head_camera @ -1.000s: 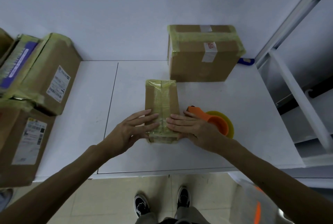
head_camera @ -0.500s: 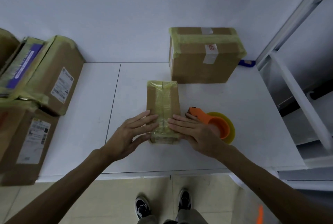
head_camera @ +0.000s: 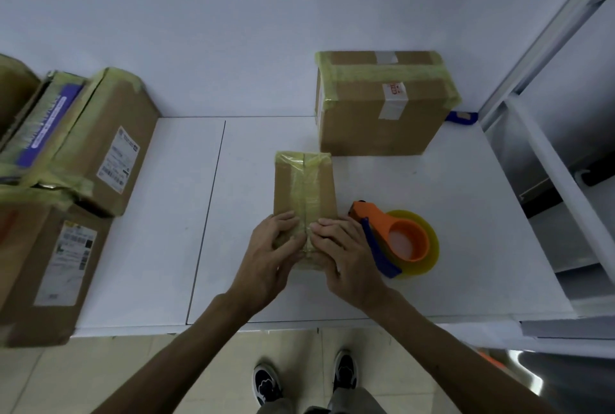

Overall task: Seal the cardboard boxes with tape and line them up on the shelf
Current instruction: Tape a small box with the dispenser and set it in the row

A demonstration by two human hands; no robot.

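A small flat cardboard box (head_camera: 304,184) lies on the white table (head_camera: 449,214), with yellowish tape running down its middle and over its far end. My left hand (head_camera: 271,253) and my right hand (head_camera: 342,255) press flat on the box's near end, fingertips meeting at the tape seam. Just right of my right hand lies an orange and blue tape dispenser (head_camera: 396,240) with a yellow roll. A larger taped box (head_camera: 379,107) stands at the back against the wall.
Several taped boxes with labels are stacked at the left, among them one (head_camera: 109,144) on the table's left end and one (head_camera: 43,263) nearer me. A white metal shelf frame (head_camera: 545,160) rises on the right. A small blue object (head_camera: 461,117) lies behind the large box.
Both hands slid toward me along the small box and now cover its near end with the fingers closer together. The box and dispenser stay where they were.
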